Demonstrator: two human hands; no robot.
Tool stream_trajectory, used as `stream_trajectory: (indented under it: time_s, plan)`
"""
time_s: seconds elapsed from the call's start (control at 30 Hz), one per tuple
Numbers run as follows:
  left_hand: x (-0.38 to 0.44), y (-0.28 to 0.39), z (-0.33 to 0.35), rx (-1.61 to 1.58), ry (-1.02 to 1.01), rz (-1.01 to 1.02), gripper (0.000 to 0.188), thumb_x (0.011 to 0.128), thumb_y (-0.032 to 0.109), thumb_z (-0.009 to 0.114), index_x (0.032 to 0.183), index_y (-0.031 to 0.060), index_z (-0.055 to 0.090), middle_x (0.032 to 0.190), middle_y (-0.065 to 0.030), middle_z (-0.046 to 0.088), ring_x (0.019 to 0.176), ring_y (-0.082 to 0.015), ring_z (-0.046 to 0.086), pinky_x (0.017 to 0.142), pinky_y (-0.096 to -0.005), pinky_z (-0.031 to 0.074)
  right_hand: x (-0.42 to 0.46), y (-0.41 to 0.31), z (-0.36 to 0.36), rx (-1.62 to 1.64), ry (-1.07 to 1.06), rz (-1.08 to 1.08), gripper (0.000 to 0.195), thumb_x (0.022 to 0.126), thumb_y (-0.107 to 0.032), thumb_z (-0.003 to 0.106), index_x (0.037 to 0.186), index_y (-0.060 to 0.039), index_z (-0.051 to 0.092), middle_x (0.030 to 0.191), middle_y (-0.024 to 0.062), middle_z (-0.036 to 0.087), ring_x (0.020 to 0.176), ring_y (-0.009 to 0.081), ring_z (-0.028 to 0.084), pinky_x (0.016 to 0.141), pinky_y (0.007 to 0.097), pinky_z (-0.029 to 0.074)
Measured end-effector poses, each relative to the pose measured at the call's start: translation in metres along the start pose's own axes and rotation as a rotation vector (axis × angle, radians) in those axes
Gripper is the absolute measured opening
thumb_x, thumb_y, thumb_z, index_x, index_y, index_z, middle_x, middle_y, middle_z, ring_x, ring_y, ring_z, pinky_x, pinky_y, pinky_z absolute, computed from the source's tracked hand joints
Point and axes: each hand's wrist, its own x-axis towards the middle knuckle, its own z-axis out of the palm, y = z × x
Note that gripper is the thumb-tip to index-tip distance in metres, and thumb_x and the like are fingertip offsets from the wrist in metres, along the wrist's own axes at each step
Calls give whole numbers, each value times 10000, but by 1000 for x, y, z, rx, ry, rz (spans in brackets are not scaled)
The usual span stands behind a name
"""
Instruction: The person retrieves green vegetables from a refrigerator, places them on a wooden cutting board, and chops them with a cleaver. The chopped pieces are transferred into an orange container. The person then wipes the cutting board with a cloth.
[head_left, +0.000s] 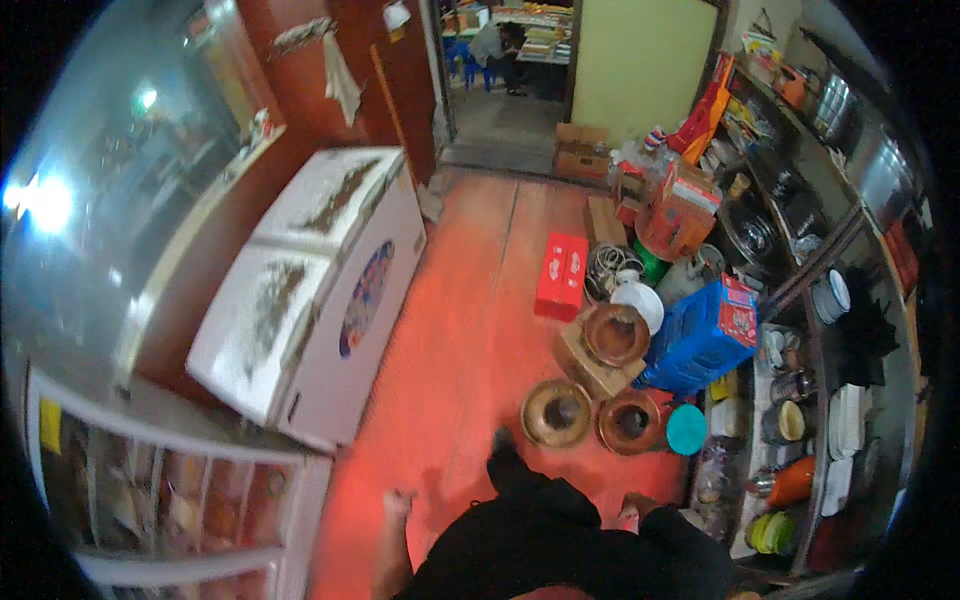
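My left hand (398, 502) hangs low at the bottom centre-left, above the red floor (450, 330); its fingers look curled, but whether they are closed is unclear. My right hand (637, 506) is at the lower right beside my dark clothing; something pale shows by its fingers, too blurred to tell if it is held. Nearest to the right hand are two round copper-coloured metal vessels (556, 412) on the floor and a round teal lid or basin (686, 430). A third copper-coloured vessel (616, 335) rests on a cardboard box (592, 367).
A chest freezer (322, 277) and a glass-fronted cabinet (187, 495) line the left. At the right are a red box (561, 276), a blue crate (697, 337) and shelves (817, 420) with dishes. Beyond the doorway (506, 112), a person (495, 49) sits bent by a table.
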Motion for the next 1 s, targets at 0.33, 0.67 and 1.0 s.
stream_trajectory:
  time_s: [0.33, 0.67, 1.0]
  plan:
    - [209, 153, 35, 94, -77, -481, 149, 804, 151, 723, 760, 20, 669, 644, -73, 592, 597, -209, 604, 572, -372, 504, 99, -389, -401, -67, 643, -939, 260, 917, -290, 670, 913, -31, 682, 871, 164, 700, 879, 365, 679, 795, 455, 539]
    - [545, 244, 75, 390, -314, -359, 177, 814, 191, 739, 777, 20, 716, 714, -113, 673, 666, -254, 675, 648, -388, 547, 156, -459, -627, 248, 924, -684, 377, 851, -381, 770, 824, -25, 650, 732, 152, 651, 648, 292, 624, 624, 427, 497]
    - [984, 502, 125, 811, -231, 407, 216, 818, 233, 753, 795, 18, 758, 767, -153, 741, 731, -296, 741, 715, -409, 585, 166, -412, -643, 610, 299, 56, 377, 864, -379, 750, 821, -16, 660, 723, 145, 658, 642, 283, 612, 611, 423, 489]
